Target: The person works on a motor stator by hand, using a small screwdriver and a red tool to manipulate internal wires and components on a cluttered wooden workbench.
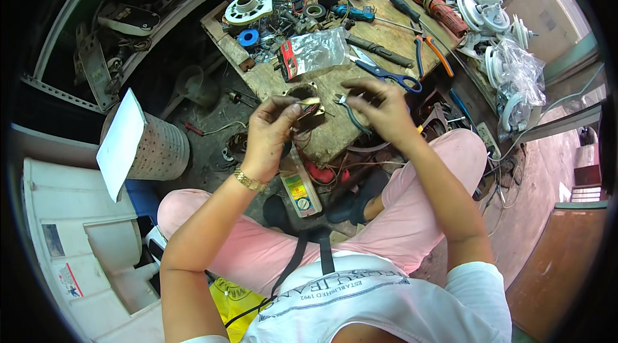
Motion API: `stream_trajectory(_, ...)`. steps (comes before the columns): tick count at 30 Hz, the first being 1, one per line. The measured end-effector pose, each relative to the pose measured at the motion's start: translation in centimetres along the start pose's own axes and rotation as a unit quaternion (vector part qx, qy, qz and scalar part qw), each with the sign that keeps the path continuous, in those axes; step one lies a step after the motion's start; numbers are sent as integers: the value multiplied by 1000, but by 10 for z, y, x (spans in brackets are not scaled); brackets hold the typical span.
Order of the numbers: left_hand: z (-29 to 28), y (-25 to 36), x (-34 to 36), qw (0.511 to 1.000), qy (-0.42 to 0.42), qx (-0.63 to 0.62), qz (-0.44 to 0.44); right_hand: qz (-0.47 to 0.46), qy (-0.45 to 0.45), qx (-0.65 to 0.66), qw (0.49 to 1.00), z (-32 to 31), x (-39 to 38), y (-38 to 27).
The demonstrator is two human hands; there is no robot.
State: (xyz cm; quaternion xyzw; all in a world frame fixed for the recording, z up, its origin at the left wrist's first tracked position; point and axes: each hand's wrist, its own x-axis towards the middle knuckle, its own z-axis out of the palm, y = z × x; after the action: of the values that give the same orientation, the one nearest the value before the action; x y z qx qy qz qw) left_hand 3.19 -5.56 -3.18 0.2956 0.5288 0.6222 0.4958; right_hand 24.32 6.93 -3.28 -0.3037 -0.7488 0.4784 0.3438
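Observation:
My left hand (269, 129) is closed in a pinch on a pale strip (309, 102). That strip lies at a dark motor part (301, 90) with a wound-coil look, near the front edge of the wooden bench (335, 140). Dark reddish wires hang below the pinch, partly hidden by the fingers. Over the bench to the right, my right hand (383, 110) has its fingers bent but apart, and nothing shows between them. Just left of it, small blue-handled cutting pliers (356, 119) lie on the wood, jaws toward the motor part.
Blue scissors (389, 76), orange-and-blue pliers (438, 53), a clear plastic bag (322, 52) and a red angle grinder (438, 9) lie farther back. Small parts crowd the left back. A yellow-faced multimeter (300, 194) rests below the bench between my legs. White plastic parts (492, 15) line the right.

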Motion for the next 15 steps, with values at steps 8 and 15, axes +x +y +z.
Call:
stream_trajectory(8, 20, -16, -28, 995, -22, 54, -81, -33, -31, 15, 999, 28, -33, -5)
stream_trajectory(15, 21, -21, -26, 976, -28, -118, -183, -169, 8, -22, 985, 28, -31, 10)
